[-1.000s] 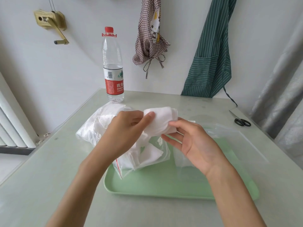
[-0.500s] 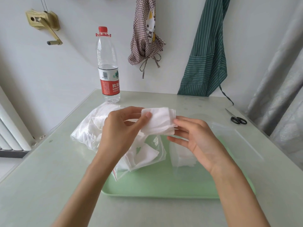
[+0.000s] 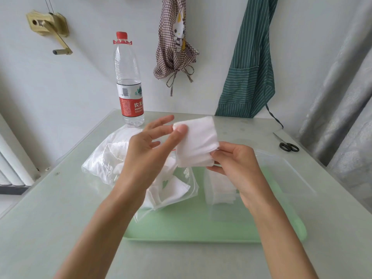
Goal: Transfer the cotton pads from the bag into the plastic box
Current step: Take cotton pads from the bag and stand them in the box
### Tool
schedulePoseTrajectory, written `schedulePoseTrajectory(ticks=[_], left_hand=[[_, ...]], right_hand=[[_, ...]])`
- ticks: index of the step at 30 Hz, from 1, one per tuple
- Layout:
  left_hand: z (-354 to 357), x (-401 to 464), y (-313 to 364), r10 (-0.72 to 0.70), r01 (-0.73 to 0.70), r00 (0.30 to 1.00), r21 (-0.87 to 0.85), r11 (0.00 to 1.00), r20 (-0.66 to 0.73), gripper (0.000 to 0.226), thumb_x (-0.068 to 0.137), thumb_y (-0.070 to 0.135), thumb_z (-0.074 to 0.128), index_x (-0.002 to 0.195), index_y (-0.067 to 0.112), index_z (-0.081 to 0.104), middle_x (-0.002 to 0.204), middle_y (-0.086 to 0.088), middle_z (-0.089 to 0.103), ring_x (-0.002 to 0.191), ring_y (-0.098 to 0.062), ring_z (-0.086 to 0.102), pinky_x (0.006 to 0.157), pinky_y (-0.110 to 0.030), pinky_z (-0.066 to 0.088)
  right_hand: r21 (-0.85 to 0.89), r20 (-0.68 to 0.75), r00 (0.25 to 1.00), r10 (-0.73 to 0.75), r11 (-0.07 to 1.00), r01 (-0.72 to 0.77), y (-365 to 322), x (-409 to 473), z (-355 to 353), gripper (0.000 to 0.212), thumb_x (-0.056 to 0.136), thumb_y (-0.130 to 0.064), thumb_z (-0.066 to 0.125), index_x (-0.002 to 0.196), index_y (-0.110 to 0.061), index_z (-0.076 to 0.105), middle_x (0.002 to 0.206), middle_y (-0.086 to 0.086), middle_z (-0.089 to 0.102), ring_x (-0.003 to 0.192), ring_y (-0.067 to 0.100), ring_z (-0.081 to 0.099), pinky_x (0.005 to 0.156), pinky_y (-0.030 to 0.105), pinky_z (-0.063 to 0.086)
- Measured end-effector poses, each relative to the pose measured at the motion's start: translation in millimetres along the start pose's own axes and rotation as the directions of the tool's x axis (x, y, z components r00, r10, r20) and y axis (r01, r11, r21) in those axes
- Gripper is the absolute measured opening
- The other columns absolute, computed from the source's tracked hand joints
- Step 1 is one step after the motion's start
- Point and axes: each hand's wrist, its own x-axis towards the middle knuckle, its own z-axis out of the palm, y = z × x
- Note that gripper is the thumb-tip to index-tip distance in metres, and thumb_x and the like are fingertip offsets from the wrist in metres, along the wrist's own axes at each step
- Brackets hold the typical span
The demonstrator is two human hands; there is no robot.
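A clear water bottle (image 3: 128, 81) with a red cap and red label stands upright at the far edge of the pale glass-topped table (image 3: 50, 218). A light green tray (image 3: 191, 228) lies on the table. Black-handled scissors (image 3: 286, 144) rest near the right edge. On the wall hang a checked cloth with a rabbit print (image 3: 175, 41), a green striped apron (image 3: 251, 67) and a brass-coloured crank fitting (image 3: 50, 27). Grey curtains (image 3: 346, 97) hang at right.

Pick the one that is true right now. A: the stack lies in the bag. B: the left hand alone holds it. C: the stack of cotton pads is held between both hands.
C: the stack of cotton pads sits between the left hand and right hand, above the tray.
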Motion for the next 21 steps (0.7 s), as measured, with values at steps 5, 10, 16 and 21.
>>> schedulePoseTrajectory(ticks=[5, 10, 16, 21], left_hand=[[0, 1, -7, 0.062, -0.048, 0.997, 0.239, 0.97, -0.053, 0.015, 0.076, 0.043, 0.069, 0.084, 0.03, 0.072, 0.12, 0.025, 0.057, 0.112, -0.003, 0.055, 0.081, -0.015, 0.04], [7, -2, -19, 0.233, -0.135, 0.957, 0.447, 0.885, -0.174, 0.011, 0.083, 0.042, 0.066, 0.092, 0.037, 0.063, 0.118, 0.02, 0.054, 0.116, -0.014, 0.051, 0.094, -0.04, 0.045], [18, -6, -9, 0.008, 0.0, 0.999, 0.155, 0.988, -0.047, 0.046, 0.087, 0.041, 0.059, 0.128, 0.029, 0.043, 0.101, 0.009, 0.068, 0.086, 0.002, 0.065, 0.073, -0.015, 0.051], [30, -2, -4, 0.084, -0.078, 0.996, 0.149, 0.986, -0.035, 0.044, 0.081, 0.039, 0.067, 0.121, 0.028, 0.054, 0.088, 0.0, 0.072, 0.081, -0.009, 0.068, 0.073, -0.022, 0.052]], right_hand=[[0.038, 0.051, 0.998, -0.021, 0.999, 0.02, -5, -3, -1, 0.028, 0.093, 0.002, 0.048, 0.104, -0.009, 0.071, 0.087, 0.0, 0.076, 0.081, 0.008, 0.071, 0.068, 0.014, 0.054], [0.162, 0.128, 0.992, -0.017, 0.987, -0.004, -9, -5, 3, 0.024, 0.095, -0.001, 0.048, 0.109, -0.007, 0.067, 0.09, 0.001, 0.075, 0.081, 0.007, 0.071, 0.07, 0.015, 0.054], [0.271, 0.188, 0.982, 0.013, 0.96, -0.065, -20, -6, -5, 0.026, 0.096, -0.005, 0.045, 0.096, -0.013, 0.069, 0.084, -0.002, 0.073, 0.08, 0.009, 0.068, 0.075, 0.022, 0.056], [0.13, 0.242, 0.97, 0.037, 0.989, -0.07, -33, -13, -31, 0.035, 0.082, -0.039, 0.058, 0.105, -0.015, 0.069, 0.092, 0.003, 0.072, 0.088, 0.014, 0.068, 0.082, 0.032, 0.057]])
